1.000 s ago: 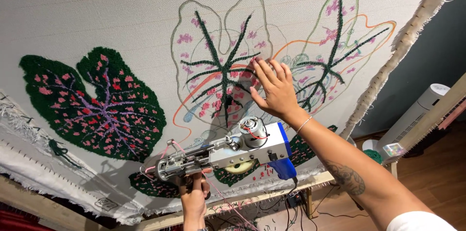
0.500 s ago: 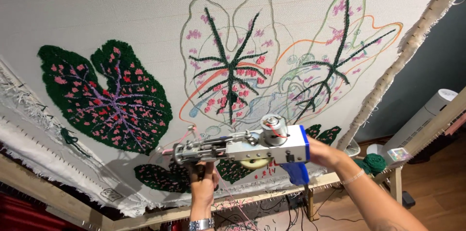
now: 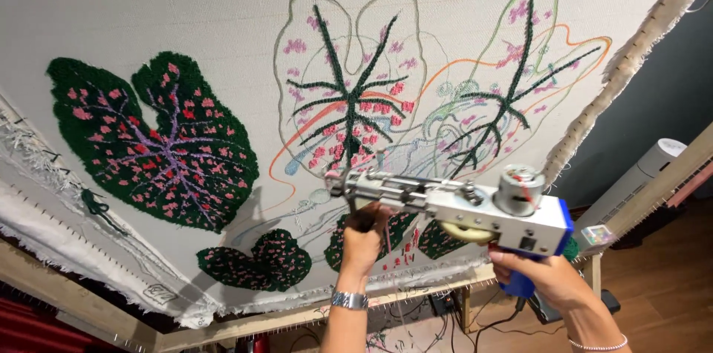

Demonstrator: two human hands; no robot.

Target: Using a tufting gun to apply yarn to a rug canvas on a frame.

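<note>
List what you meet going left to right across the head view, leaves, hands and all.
Filled dark green leaf → small green leaf → left hand on the tufting gun's front handle → outlined middle leaf → tufting gun → right hand on its blue grip → white cylinder.

Illumination is bright and even across the white cloth [image 3: 186, 11], with the light falling from the front and casting soft shadows of the tufting gun [image 3: 460, 208] and left hand [image 3: 364, 238] onto the fabric beneath. The wide-angle lens tilts and bends straight lines near the frame edges. Focus is sharp throughout; the lower corners and floor are dimmer, without glare.
</note>
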